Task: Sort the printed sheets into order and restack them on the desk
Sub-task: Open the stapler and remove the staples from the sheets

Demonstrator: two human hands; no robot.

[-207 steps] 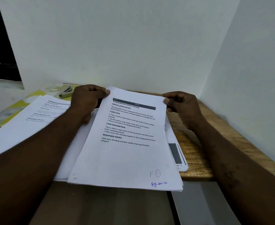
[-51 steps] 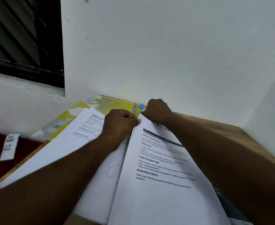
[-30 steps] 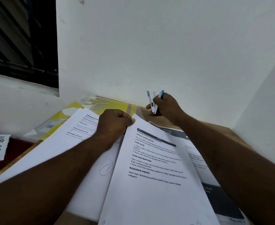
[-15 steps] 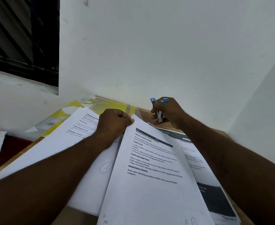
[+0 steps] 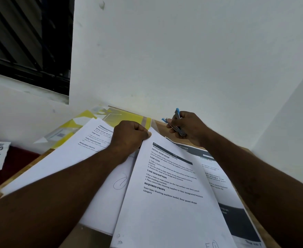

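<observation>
The right hand [image 5: 189, 128], which held the sheet's edge seconds ago, now grips a blue-tipped stapler [image 5: 177, 113] just beyond the top sheet [image 5: 166, 208], whose far corner the left hand [image 5: 129, 137] pinches over the bench [image 5: 160, 125], suggesting sorting is finished and fastening intended

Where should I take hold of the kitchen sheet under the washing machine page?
Probably pinch the kitchen sheet by its exposed right edge, coming from the right: the washing machine page overlaps its left side, and the right hand is busy holding the stapler.
</observation>
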